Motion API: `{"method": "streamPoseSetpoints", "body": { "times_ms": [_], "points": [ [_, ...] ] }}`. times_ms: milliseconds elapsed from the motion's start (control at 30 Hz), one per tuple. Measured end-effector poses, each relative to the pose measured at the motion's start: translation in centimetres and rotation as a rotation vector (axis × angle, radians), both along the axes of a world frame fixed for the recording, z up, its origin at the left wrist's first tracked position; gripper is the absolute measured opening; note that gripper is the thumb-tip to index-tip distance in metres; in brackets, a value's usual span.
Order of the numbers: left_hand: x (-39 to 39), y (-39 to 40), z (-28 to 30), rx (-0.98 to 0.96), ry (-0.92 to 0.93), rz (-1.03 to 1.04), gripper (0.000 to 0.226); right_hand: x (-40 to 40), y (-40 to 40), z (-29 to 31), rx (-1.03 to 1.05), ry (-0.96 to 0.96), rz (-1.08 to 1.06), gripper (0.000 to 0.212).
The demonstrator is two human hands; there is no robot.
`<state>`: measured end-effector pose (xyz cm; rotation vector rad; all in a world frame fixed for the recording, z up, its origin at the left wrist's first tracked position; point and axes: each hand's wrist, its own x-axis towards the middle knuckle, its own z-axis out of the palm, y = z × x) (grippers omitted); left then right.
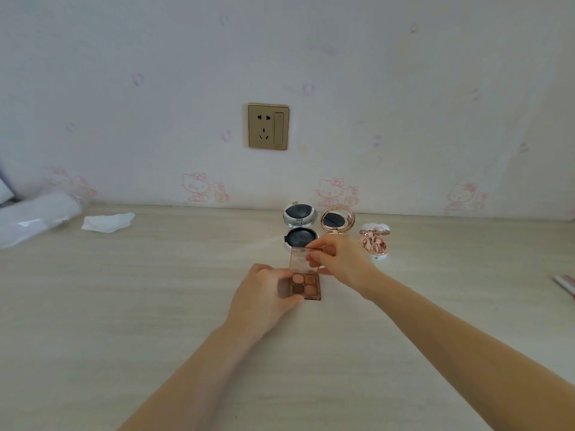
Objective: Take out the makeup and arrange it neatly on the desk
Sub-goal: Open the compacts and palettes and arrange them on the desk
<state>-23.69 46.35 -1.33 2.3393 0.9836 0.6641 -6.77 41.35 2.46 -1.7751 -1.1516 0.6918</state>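
Left hand [264,293] grips the eyeshadow palette [306,283] base on the tabletop [155,306] — right hand [339,259] pinches its clear lid; at 12 o'clock, half-hidden compacts [300,216].

Both forearms are bare from the bottom edge of view up to the wrists; no sleeve or cuff shows anywhere behind the fingers; the left hand [264,298] wears no ring, watch or band that I can make out; the right hand [340,262] is likewise unadorned, wrist plain; fingernails look short and unpainted, though blur near the fingertips leaves that uncertain.
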Motion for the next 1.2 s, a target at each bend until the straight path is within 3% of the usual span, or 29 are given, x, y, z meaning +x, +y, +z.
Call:
{"method": "streamPoseSetpoints", "body": {
  "times_ms": [167,467,867,1100,1200],
  "points": [
    [0.1,0.0,-0.3,0.048,-0.018,0.034,0.042,0.7,0.6,0.1,0.008,-0.066,0.007,0.017],
    [0.5,-0.2,-0.5,0.269,0.001,0.125,0.017,1.3,2.1,0.0,0.024,-0.222,-0.046,0.016],
    [0.3,0.4,-0.7,0.217,-0.003,0.15,0.017,1.2,2.7,0.0,0.035,-0.267,-0.062,0.019],
    [0.5,-0.1,-0.4,0.393,0.1,0.126,0.018,1.1,1.4,0.2,-0.011,-0.365,-0.05,0.032],
    [0.5,-0.7,0.0,0.402,0.101,0.091,0.028,1.4,0.0,0.5,-0.018,-0.419,-0.034,0.034]
  ]
}}
